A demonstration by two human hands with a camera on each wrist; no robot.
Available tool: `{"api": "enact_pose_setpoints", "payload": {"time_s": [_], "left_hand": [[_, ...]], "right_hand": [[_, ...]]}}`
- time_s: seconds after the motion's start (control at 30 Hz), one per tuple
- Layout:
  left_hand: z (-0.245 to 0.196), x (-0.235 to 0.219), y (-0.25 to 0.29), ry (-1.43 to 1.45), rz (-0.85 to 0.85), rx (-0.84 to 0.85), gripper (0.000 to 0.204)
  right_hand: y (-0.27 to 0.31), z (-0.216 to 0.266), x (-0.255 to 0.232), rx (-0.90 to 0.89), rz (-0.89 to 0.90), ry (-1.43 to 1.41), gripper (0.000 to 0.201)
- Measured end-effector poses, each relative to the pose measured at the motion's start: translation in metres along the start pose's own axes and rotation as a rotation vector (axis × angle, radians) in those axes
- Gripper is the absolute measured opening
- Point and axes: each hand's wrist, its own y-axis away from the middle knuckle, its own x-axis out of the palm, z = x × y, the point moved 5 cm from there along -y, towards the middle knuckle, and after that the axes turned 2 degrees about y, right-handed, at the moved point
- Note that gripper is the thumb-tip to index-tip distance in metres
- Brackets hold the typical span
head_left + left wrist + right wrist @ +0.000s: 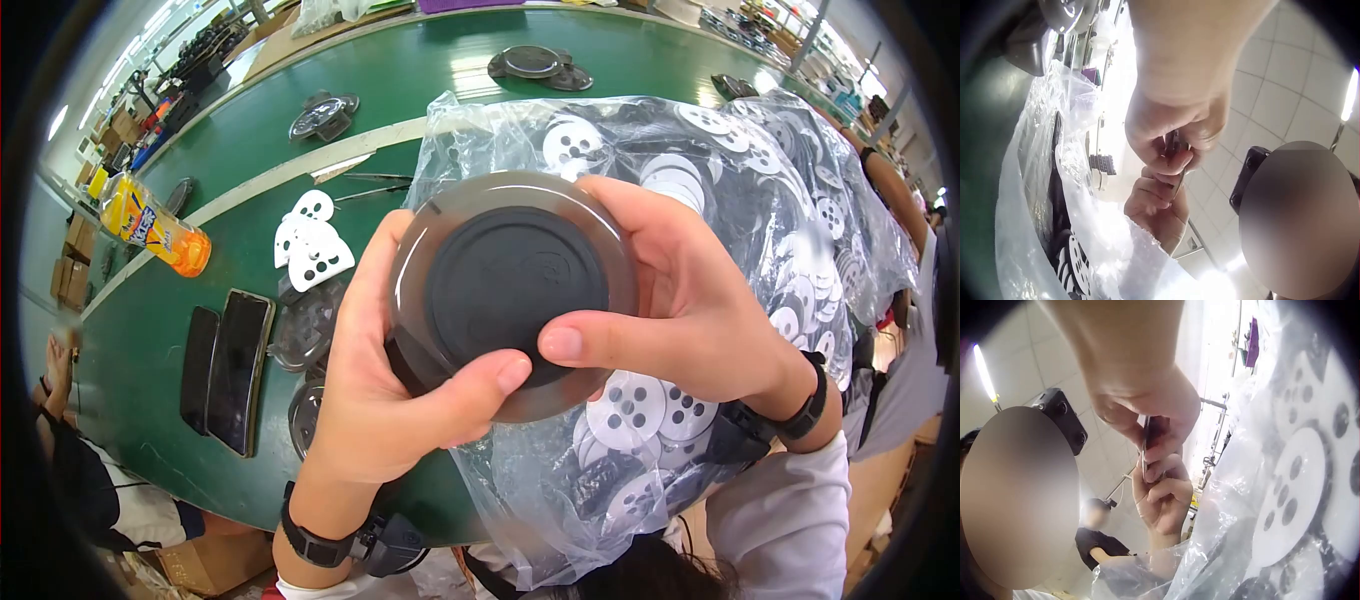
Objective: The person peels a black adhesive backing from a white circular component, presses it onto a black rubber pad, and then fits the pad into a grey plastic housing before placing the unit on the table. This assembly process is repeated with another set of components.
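Both hands hold a round smoky, see-through plastic disc with a raised black centre, its flat face turned up to the head camera. My left hand grips the left edge, thumb laid on the lower part of the black centre. From the right, my right hand grips the opposite edge, its thumb pressing close beside the other thumb. The fingers behind the disc are mostly hidden in the head view. In the left wrist view the disc appears edge-on as a thin line between the hands.
A clear plastic bag of white discs with holes covers the right of the green table. At left lie white hole-punched pieces, tweezers, two phones and an orange drink bottle. More smoky discs sit farther back.
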Motion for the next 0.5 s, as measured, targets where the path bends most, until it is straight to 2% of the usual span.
{"api": "enact_pose_setpoints", "payload": {"time_s": [0.03,0.1,0.17,0.23,0.27,0.3,0.37,0.43,0.5], "left_hand": [[-0.003,0.002,-0.001,-0.06,0.044,0.053,0.05],[-0.005,0.004,-0.003,-0.059,0.0,0.125,0.056],[-0.014,0.007,0.0,-0.241,0.09,0.348,0.058],[-0.017,0.006,0.003,-0.354,0.135,0.378,0.059],[-0.016,0.007,0.005,-0.371,0.111,0.352,0.057],[-0.016,0.007,0.007,-0.386,0.087,0.326,0.055],[-0.016,0.007,0.009,-0.378,0.087,0.35,0.052],[-0.016,0.006,0.01,-0.355,0.082,0.342,0.054],[-0.016,0.004,0.006,-0.375,0.077,0.368,0.055]], "right_hand": [[0.0,0.003,0.0,-0.025,-0.013,-0.011,0.049],[0.0,0.001,-0.004,-0.105,-0.001,0.08,0.046],[0.0,0.002,-0.006,-0.188,0.005,0.171,0.043],[0.0,0.003,-0.004,-0.202,0.052,0.157,0.034],[0.001,0.005,-0.002,-0.292,0.022,0.219,0.018],[0.003,0.006,-0.003,-0.304,0.018,0.225,0.018],[0.006,0.01,-0.002,-0.335,0.03,0.471,0.019],[0.005,0.006,0.001,-0.347,0.029,0.476,0.019],[0.002,0.003,0.001,-0.341,-0.038,0.228,0.017]]}}
